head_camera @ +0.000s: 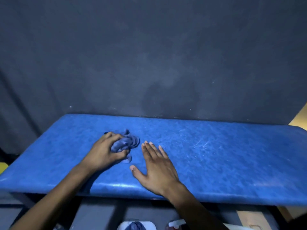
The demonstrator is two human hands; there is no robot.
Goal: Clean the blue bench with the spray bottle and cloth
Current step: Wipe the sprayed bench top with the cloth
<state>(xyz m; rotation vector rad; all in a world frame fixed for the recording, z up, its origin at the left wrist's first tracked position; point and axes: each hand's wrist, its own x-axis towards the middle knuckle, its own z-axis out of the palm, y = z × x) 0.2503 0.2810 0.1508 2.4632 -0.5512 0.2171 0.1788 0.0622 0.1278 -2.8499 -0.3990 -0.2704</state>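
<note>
The blue padded bench (216, 155) stretches across the view in front of a dark wall. My left hand (103, 151) is closed around a crumpled blue-grey cloth (127, 141) that rests on the bench left of its middle. My right hand (156, 165) lies flat on the bench just right of the cloth, fingers spread, holding nothing. At the bottom edge, below the bench, a whitish shape with a red part (174, 224) could be the spray bottle, but I cannot tell.
A dark blue-grey wall (149, 55) rises directly behind the bench. A white container with blue fabric in it (136, 225) sits on the floor at the bottom centre. A tan surface (299, 117) shows at the right, and something yellow (2, 166) at the left edge.
</note>
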